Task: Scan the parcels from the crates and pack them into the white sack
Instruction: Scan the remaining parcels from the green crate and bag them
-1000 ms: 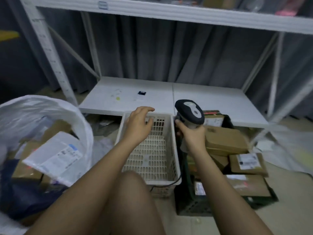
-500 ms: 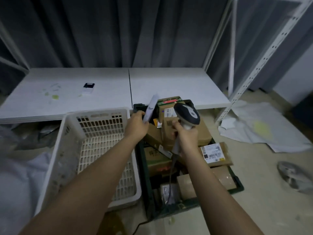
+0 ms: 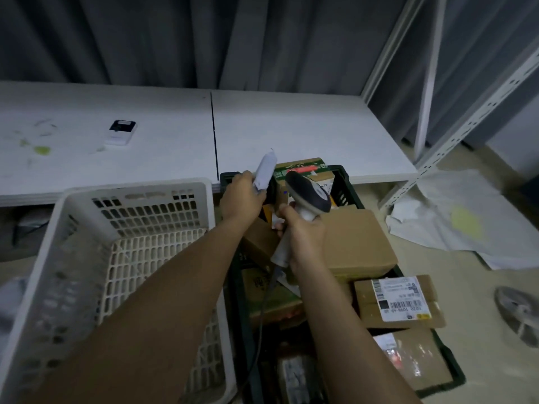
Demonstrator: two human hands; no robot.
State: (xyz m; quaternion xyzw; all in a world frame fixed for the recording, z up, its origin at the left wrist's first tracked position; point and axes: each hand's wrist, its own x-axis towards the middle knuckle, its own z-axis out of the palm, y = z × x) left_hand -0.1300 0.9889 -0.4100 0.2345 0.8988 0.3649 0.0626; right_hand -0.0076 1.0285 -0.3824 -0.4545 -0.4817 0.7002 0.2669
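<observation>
The left hand [image 3: 242, 196] grips a thin white parcel [image 3: 264, 172], fingers curled round its lower end, and holds it nearly upright over the far left corner of the dark crate [image 3: 341, 182]. The right hand [image 3: 303, 237] is wrapped round the handle of a scanner [image 3: 309, 196], whose dark head sits just right of the parcel, above the crate's far end. A cord [image 3: 262, 313] hangs from the handle down into the crate.

The dark crate stands on the floor and is filled with brown boxes. A large plain box [image 3: 358, 243] lies at the top, just right of the right hand. Nearer the camera than that one, a labelled box [image 3: 399, 301] shows a white barcode label face up and juts over the crate's right rim. A box with green and red print [image 3: 303, 167] stands at the crate's far end, behind the scanner.

A white crate [image 3: 58, 258] with slotted walls sits just left of the dark crate, touching or nearly touching it; the left forearm crosses over its right side. Beyond both crates runs a low white shelf [image 3: 291, 132], with a small black-and-white device [image 3: 121, 132] lying on it, well left of the dark crate. Crumpled white sheeting [image 3: 452, 217] lies on the floor to the right of the dark crate.
</observation>
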